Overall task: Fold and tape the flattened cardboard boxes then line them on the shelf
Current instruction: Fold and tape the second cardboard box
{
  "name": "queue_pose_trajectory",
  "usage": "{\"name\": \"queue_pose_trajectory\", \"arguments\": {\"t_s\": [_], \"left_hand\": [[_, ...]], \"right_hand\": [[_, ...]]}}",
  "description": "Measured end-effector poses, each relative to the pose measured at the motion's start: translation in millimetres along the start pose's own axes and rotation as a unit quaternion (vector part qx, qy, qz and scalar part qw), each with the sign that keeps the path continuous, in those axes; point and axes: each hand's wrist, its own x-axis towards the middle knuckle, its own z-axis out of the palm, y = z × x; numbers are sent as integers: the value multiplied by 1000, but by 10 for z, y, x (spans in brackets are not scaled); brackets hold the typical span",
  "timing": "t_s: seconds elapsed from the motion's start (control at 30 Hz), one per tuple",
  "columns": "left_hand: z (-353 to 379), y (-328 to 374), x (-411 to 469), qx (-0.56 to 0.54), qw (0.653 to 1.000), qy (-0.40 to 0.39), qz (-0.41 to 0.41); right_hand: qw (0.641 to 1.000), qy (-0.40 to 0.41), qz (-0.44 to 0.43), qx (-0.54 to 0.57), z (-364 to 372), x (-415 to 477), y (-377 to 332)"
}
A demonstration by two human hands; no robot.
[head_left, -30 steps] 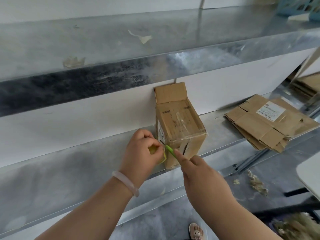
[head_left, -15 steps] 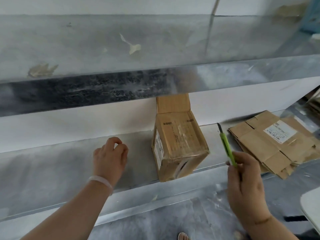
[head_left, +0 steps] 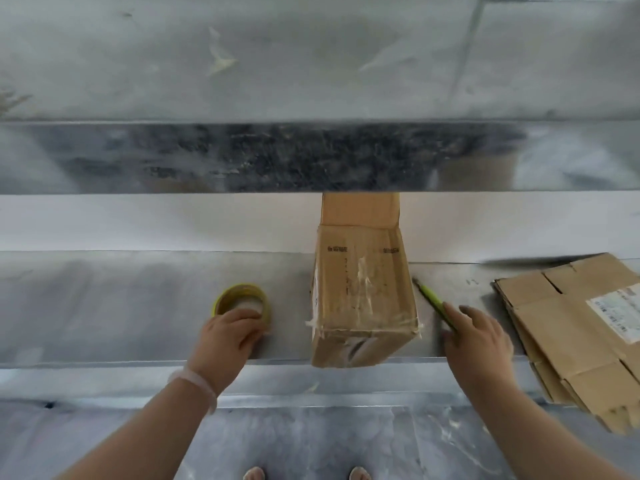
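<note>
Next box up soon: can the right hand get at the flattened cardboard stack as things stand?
Probably yes. The right hand rests on the green cutter; the flattened cardboard stack lies just to its right on the same shelf, nothing between them. It should leave the cutter first.

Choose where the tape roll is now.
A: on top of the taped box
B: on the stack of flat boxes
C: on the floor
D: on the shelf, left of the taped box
D: the tape roll lies on the shelf left of the taped box, with the left hand holding its near edge.
</note>
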Motion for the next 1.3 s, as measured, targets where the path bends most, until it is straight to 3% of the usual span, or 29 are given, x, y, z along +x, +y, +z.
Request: {"name": "queue_pose_trajectory", "arguments": {"t_s": [0.07, 0.13, 0.2, 0.27, 0.33, 0.43, 0.63, 0.8, 0.93, 1.1, 1.2, 1.3], "left_hand": [[-66, 119, -16, -14, 999, 13, -31], [-188, 404, -22, -62, 993, 55, -90], [-303, 894, 9, -178, 970, 112, -126], [-385, 1498, 84, -394, 902, 100, -143], [-409, 2000, 138, -526, 834, 66, -154], [-334, 2302, 247, -527, 827, 86, -175], [-117, 2161, 296, -459, 853, 135, -207], [-105, 2128, 205, -492, 838, 107, -210], [-80, 1952, 143, -468, 872, 59, -134], [-9, 1734, 117, -360, 931, 39, -42], [-105, 1608, 139, -238, 970, 50, 13], [-213, 1584, 181, -170, 983, 34, 59]], "right_hand": [[991, 29, -9, 128, -86, -100, -55], [950, 53, -37, 306, -247, -294, -218], [881, 37, -59, 469, -434, -514, -463], [800, -41, -41, 597, -593, -668, -716], [770, -113, -41, 627, -682, -739, -913], [747, -143, -35, 648, -714, -727, -1071], [763, -111, -7, 637, -671, -675, -1119], [757, -117, -28, 643, -591, -671, -1039], [780, -155, -44, 604, -484, -614, -893], [777, -188, -102, 592, -419, -601, -728], [813, -154, -187, 530, -453, -574, -659], [844, -143, -222, 467, -490, -535, -647]]}}
